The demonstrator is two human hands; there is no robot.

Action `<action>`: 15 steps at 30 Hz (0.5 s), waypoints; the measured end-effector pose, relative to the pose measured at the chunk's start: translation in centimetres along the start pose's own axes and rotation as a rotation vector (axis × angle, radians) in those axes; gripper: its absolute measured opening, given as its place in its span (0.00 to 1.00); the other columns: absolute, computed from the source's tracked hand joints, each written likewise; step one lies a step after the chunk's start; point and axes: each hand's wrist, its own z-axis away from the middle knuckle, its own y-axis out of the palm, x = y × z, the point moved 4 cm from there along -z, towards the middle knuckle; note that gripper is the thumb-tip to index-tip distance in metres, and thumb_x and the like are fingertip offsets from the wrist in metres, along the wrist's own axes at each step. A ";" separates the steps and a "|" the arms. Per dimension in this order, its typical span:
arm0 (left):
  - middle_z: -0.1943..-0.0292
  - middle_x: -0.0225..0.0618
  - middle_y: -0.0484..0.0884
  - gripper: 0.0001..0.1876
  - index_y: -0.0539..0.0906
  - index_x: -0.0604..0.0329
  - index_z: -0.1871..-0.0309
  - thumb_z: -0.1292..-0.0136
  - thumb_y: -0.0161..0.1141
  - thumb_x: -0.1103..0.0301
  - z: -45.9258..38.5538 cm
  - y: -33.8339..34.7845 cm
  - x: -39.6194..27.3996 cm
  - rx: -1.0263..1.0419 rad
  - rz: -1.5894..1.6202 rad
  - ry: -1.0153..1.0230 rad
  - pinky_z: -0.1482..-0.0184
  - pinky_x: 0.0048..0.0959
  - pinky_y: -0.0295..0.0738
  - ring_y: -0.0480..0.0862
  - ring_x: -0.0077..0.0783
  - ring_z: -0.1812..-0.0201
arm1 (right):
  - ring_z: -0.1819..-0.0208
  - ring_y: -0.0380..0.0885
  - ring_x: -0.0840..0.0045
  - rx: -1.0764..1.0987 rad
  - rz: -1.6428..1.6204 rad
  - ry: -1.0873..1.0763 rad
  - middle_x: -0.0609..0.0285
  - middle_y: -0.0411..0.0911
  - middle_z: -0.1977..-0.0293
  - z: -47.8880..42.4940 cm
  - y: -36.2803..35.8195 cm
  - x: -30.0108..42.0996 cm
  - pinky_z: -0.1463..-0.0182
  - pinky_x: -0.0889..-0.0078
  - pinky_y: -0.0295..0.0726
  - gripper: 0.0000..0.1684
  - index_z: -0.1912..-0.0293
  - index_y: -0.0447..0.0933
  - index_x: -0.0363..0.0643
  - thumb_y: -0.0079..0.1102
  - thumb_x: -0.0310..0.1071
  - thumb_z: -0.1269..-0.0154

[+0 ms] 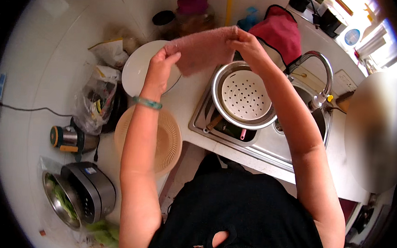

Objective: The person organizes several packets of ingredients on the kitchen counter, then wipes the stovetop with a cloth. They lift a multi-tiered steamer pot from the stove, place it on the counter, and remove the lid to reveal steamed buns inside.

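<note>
A pink cleaning cloth (204, 50) is stretched in the air between my two hands, above the counter corner. My left hand (163, 65) pinches its left edge, thumb on top. At its upper right corner my right hand (248, 44) grips the cloth. Behind my left hand lies a large white plate or shallow bowl (137, 67). Below my right forearm, a steel bowl (217, 88) rests over the smaller sink basin, with a perforated white steamer plate (246, 96) inside it. A beige plastic basket (169, 142) stands beneath my left forearm, partly hidden by it.
A curved chrome faucet (326, 70) rises behind the steel sink (268, 144). Red cloth (280, 34) hangs near the wall. Along the left are a plastic bag (97, 102), a steel-and-green appliance (79, 139), a dark grey appliance (90, 189) and a steel bowl with greens (61, 201).
</note>
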 end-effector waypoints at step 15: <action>0.39 0.44 0.69 0.27 0.66 0.64 0.36 0.38 0.57 0.65 -1.9 -7.1 6.3 -0.173 -0.328 -0.289 0.46 0.29 0.67 0.70 0.31 0.41 | 0.45 0.73 0.67 0.744 0.170 0.352 0.51 0.75 0.47 13.7 8.5 -9.5 0.38 0.67 0.67 0.29 0.41 0.69 0.38 0.52 0.48 0.34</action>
